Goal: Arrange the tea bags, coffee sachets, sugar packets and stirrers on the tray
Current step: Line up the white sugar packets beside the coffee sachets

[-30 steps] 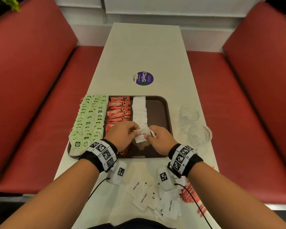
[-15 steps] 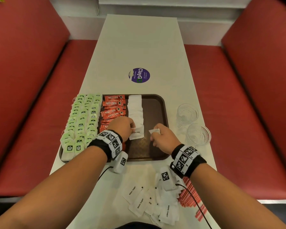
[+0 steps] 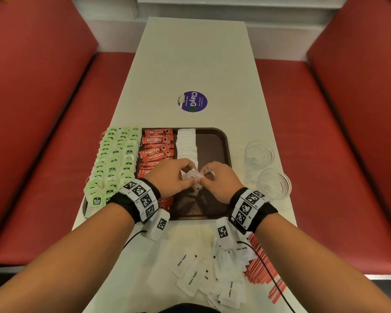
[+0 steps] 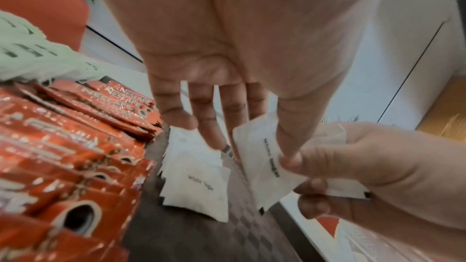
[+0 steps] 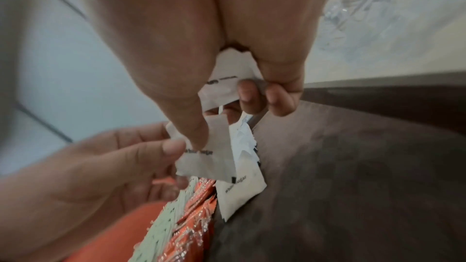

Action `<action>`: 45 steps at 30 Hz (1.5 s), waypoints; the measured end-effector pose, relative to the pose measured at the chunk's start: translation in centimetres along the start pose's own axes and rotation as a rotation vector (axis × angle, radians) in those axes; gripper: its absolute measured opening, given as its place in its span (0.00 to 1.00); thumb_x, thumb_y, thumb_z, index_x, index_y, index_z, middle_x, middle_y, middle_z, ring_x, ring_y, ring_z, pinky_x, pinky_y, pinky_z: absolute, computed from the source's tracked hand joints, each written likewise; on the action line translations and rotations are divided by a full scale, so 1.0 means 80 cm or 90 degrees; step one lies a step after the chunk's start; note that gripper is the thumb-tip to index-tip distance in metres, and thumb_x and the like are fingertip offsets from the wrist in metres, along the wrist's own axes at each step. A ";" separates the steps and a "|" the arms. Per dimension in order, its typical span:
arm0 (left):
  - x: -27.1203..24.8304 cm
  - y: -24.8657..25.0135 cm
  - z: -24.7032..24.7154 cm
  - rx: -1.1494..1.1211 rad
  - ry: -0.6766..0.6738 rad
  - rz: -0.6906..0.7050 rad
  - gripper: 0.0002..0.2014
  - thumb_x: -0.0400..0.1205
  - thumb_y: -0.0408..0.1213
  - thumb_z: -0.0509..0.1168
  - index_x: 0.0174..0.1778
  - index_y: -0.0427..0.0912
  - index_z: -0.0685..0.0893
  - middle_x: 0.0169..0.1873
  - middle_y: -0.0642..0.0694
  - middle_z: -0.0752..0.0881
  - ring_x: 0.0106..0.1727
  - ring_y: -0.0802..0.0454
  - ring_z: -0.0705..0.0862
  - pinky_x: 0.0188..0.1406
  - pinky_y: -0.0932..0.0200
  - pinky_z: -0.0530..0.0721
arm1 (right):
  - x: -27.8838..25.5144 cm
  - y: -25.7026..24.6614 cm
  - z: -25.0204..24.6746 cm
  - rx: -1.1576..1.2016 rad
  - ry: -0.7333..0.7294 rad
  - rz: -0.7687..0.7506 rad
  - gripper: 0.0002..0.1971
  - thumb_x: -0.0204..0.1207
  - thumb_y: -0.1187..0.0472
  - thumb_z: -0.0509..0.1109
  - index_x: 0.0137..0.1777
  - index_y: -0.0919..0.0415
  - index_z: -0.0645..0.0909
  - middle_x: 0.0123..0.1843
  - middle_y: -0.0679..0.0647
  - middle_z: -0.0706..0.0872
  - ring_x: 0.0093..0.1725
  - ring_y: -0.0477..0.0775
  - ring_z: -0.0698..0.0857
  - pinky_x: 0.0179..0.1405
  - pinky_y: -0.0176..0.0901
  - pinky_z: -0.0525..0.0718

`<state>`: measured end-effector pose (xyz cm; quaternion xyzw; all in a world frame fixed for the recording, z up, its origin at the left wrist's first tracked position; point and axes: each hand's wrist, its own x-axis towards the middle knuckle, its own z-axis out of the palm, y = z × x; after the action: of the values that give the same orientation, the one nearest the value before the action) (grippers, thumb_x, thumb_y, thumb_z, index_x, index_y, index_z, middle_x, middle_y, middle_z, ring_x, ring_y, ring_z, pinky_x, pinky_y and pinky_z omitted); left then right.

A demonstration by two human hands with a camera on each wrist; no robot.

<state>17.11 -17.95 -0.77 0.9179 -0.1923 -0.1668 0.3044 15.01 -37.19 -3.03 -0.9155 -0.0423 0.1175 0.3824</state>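
Observation:
A dark brown tray (image 3: 212,150) holds green tea bags (image 3: 115,159) at the left, red coffee sachets (image 3: 158,145) beside them, and a column of white sugar packets (image 3: 186,143). Both hands meet low over the near middle of the tray. My right hand (image 3: 207,175) grips a small bunch of sugar packets (image 5: 221,87). My left hand (image 3: 185,177) pinches the front packet (image 4: 264,166) of that bunch between thumb and finger, just above the near end of the sugar column (image 4: 196,190). Loose sugar packets (image 3: 212,274) and red stirrers (image 3: 260,265) lie on the table near me.
Two clear glasses (image 3: 259,154) (image 3: 274,184) stand on the white table right of the tray. A round purple sticker (image 3: 192,101) lies beyond the tray. Red benches (image 3: 43,132) flank the narrow table. The tray's right part shows bare.
Half a second ago my left hand rested on the sugar column, apart from the right hand. It has since come back to the right hand and taken hold of another packet.

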 end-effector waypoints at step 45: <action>0.007 -0.016 0.022 0.173 0.037 -0.239 0.14 0.74 0.51 0.77 0.48 0.54 0.80 0.46 0.53 0.86 0.48 0.51 0.83 0.48 0.54 0.83 | 0.012 0.008 0.026 -0.234 -0.095 0.116 0.11 0.79 0.48 0.72 0.54 0.54 0.85 0.49 0.51 0.88 0.50 0.54 0.87 0.55 0.49 0.87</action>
<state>17.20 -18.12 -3.03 0.9745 -0.0299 -0.1666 0.1472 15.45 -36.02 -5.08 -0.9587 -0.0085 0.2089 0.1926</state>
